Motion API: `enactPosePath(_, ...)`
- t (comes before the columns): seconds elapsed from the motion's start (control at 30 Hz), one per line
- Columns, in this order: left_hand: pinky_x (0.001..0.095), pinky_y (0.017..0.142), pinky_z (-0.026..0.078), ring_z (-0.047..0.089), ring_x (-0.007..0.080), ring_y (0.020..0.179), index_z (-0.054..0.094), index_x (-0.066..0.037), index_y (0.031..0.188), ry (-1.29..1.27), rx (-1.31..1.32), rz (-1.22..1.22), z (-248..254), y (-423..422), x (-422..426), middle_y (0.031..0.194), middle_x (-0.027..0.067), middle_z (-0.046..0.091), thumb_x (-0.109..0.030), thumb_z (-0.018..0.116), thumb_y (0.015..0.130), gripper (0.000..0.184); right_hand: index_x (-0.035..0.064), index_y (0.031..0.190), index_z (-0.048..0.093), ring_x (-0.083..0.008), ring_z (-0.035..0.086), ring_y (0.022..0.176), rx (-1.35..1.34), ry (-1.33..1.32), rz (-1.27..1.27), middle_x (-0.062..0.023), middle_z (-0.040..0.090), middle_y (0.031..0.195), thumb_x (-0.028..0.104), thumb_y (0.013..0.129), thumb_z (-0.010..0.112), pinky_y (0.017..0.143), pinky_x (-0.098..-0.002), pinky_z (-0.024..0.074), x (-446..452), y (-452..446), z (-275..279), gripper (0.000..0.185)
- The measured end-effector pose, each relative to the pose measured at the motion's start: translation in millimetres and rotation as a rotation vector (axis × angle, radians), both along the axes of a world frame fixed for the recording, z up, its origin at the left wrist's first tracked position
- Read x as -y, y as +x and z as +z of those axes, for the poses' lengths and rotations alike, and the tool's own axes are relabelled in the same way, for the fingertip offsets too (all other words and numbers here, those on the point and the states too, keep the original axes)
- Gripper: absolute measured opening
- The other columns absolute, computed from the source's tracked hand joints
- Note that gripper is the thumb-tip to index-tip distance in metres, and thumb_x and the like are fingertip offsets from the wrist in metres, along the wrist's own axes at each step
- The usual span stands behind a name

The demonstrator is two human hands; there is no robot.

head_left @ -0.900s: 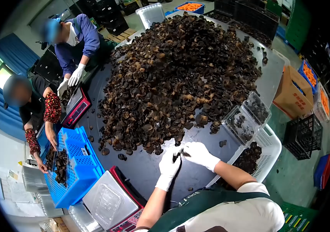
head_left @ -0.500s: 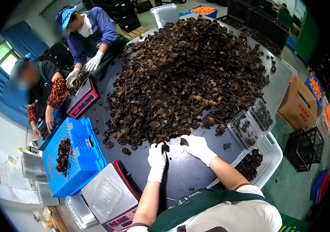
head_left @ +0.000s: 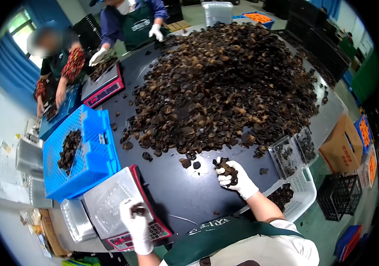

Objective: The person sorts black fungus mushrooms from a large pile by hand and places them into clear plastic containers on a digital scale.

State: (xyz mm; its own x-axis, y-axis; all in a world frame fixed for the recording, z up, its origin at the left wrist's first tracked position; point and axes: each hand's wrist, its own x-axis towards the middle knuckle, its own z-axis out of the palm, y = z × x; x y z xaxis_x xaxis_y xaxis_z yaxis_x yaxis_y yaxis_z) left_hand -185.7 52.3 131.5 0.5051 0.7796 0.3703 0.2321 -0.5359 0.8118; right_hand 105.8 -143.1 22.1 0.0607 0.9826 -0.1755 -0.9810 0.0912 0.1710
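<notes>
With our gloved right hand (head_left: pixel 238 179) we cup a clump of dark pieces (head_left: pixel 228 171), fingers curled round it, above the middle of the bench's (head_left: pixel 182 188) near part. Our gloved left hand (head_left: pixel 135 221) is partly curled round a smaller dark bit (head_left: pixel 138 209), over the near scale (head_left: pixel 157 230) towards the near left corner. The big heap (head_left: pixel 225 84) fills the bench's middle and far part, with a few strays in front of it.

On our left, a clear plastic shell (head_left: pixel 111 208) lies on the scale's plate, and our left hand covers part of its side. Just beyond that scale, the blue crate (head_left: pixel 103 155) takes up the left edge, a dark pile (head_left: pixel 69 152) on its mesh. Clear boxes (head_left: pixel 77 219) sit beside the scale. At the right edge, an open clear box (head_left: pixel 284 159) stands between the heap and the white basket (head_left: pixel 302 195), hiding some of the basket's rim; our right arm crosses in front of its near end.

Across the far left corner, one co-worker (head_left: pixel 138 26) has a gloved hand at the far scale (head_left: pixel 105 91); the picture's top edge cuts off the head. Another co-worker (head_left: pixel 56 57) reaches into a blue tray (head_left: pixel 67 104), whose contents we can't make out clearly. Our left hand's exact grip is blurred.
</notes>
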Motion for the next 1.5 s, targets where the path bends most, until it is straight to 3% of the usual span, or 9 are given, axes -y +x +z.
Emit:
enactPosePath(0.17, 0.0280, 0.074, 0.046, 0.057, 0.0197, 0.078, 0.060, -0.002, 0.087, 0.244, -0.264, 0.339, -20.1, -80.8, -60.3, 0.084, 0.0087, 0.055, 0.009, 0.055, 0.066, 0.025, 0.0123, 0.119, 0.051, -0.0125, 0.046, 0.056, 0.253, -0.094, 0.219, -0.0043, 0.055, 0.087, 0.019, 0.087, 0.055, 0.050, -0.0247, 0.0369, -60.5, -26.4, 25.8, 0.033)
enactPosePath(0.43, 0.0340, 0.089, 0.047, 0.058, 0.0239, 0.097, 0.056, -0.002, 0.113, 0.035, -0.240, 0.318, -40.9, -100.2, -65.2, 0.106, 0.0115, 0.056, 0.007, 0.052, 0.065, 0.049, 0.0012, 0.117, 0.059, -0.0057, 0.051, 0.069, 1.214, 0.136, 0.296, 0.0007, 0.057, 0.082, 0.017, 0.090, 0.058, 0.064, -0.0218, 0.0416, -198.5, -137.4, 111.6, 0.031)
enactPosePath(0.6, 0.0325, 0.091, 0.043, 0.049, 0.0244, 0.102, 0.041, -0.001, 0.136, 0.057, -0.229, 0.358, -38.4, -111.2, -66.9, 0.116, 0.0128, 0.046, 0.005, 0.055, 0.065, 0.073, 0.0102, 0.112, 0.062, -0.0273, 0.063, 0.088, 1.992, 0.344, -0.154, -0.0135, 0.063, 0.098, 0.023, 0.088, 0.057, 0.079, -0.0371, 0.0500, -260.0, -205.9, 91.5, 0.027)
enactPosePath(0.73, 0.0335, 0.101, 0.038, 0.046, 0.0243, 0.115, 0.031, -0.004, 0.144, -0.213, -0.053, 0.299, -37.7, -116.2, -61.0, 0.130, 0.0132, 0.042, 0.012, 0.047, 0.065, 0.082, 0.0106, 0.112, 0.063, -0.0324, 0.058, 0.104, 2.457, 0.513, 0.125, -0.0151, 0.062, 0.107, 0.027, 0.081, 0.060, 0.091, -0.0418, 0.0459, -267.6, -218.7, 87.0, 0.035)
enactPosePath(0.93, 0.0371, 0.115, 0.021, 0.029, 0.0285, 0.138, 0.030, -0.003, 0.145, -0.172, -0.031, 0.346, -34.6, -133.6, -62.5, 0.146, 0.0143, 0.035, 0.013, 0.041, 0.061, 0.086, 0.0066, 0.100, 0.067, -0.0291, 0.060, 0.103, 2.058, 0.390, -0.331, -0.0167, 0.064, 0.109, 0.021, 0.077, 0.065, 0.089, -0.0385, 0.0474, -253.2, -175.9, 91.9, 0.026)
enactPosePath(1.0, 0.0379, 0.115, 0.021, 0.029, 0.0283, 0.138, 0.032, -0.002, 0.144, -0.151, 0.029, 0.423, -27.2, -132.8, -56.9, 0.145, 0.0145, 0.036, 0.013, 0.040, 0.061, 0.085, 0.0058, 0.100, 0.067, -0.0208, 0.062, 0.095, 1.737, 0.065, 0.010, -0.0118, 0.065, 0.099, 0.016, 0.084, 0.062, 0.084, -0.0315, 0.0484, -225.6, -138.3, 104.2, 0.020)
enactPosePath(1.2, 0.0337, 0.098, 0.045, 0.053, 0.0193, 0.109, 0.049, -0.002, 0.128, -0.056, 0.155, 0.515, -2.4, -102.8, -26.8, 0.123, 0.0094, 0.053, 0.017, 0.040, 0.073, 0.059, 0.0038, 0.096, 0.068, -0.0164, 0.065, 0.081, 2.057, -0.274, 0.227, -0.0090, 0.068, 0.084, 0.011, 0.085, 0.061, 0.075, -0.0293, 0.0504, -104.0, -66.7, 47.5, 0.014)
enactPosePath(1.43, 0.0321, 0.084, 0.049, 0.061, 0.0245, 0.093, 0.063, 0.001, 0.108, 0.227, -0.186, 0.316, 10.6, -62.4, -23.8, 0.104, 0.0140, 0.062, 0.011, 0.054, 0.079, 0.031, 0.0153, 0.109, 0.067, -0.0274, 0.064, 0.091, 2.447, -0.100, 0.872, -0.0082, 0.062, 0.101, 0.032, 0.080, 0.068, 0.080, -0.0369, 0.0517, 19.0, -96.0, 38.8, 0.033)
enactPosePath(1.5, 0.0324, 0.085, 0.048, 0.061, 0.0251, 0.093, 0.063, 0.002, 0.105, 0.201, -0.149, 0.301, 11.1, -57.7, -28.6, 0.103, 0.0141, 0.062, 0.010, 0.055, 0.080, 0.028, 0.0140, 0.105, 0.067, -0.0288, 0.064, 0.089, 2.388, -0.133, 0.675, -0.0082, 0.060, 0.098, 0.024, 0.080, 0.067, 0.076, -0.0389, 0.0514, 34.7, -108.0, 18.3, 0.027)
